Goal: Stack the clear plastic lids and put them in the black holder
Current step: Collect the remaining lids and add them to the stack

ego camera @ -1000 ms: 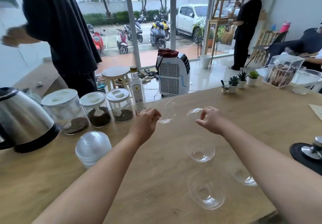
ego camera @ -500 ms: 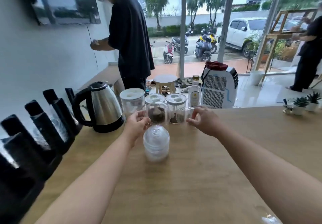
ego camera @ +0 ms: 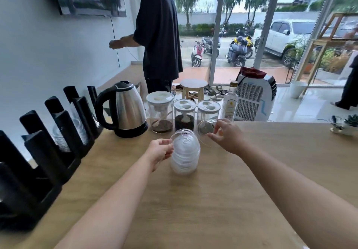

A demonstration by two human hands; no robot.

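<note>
1. Nearest, both forearms reach out over the wooden counter (ego camera: 193,210), which carries everything in play.
2. Next, the left hand (ego camera: 160,151) curls fingers and thumb on the rim of the top lid (ego camera: 183,135). That lid sits tilted on the stack of clear dome lids (ego camera: 185,159) standing mid-counter.
3. Just right of the stack, the right hand (ego camera: 226,136) pinches a loose lid (ego camera: 205,126) by its edge, held off the counter and tipped on its side.
4. Handling, as I judge it: these lids look feather-light, thin, springy and slick against each other. Squeezing a dome could dent or crack it, so the rim is the place to hold. The nested stack wants gripping low round its sides, or it may topple or slide apart.
5. Along the left edge stands the black holder (ego camera: 38,152), a row of upright slots, well apart from the stack.
6. Farther back stand a steel kettle (ego camera: 126,111), three lidded jars (ego camera: 184,114) and a bottle (ego camera: 229,103). Beyond the counter stands a person in a dark shirt (ego camera: 158,32).
</note>
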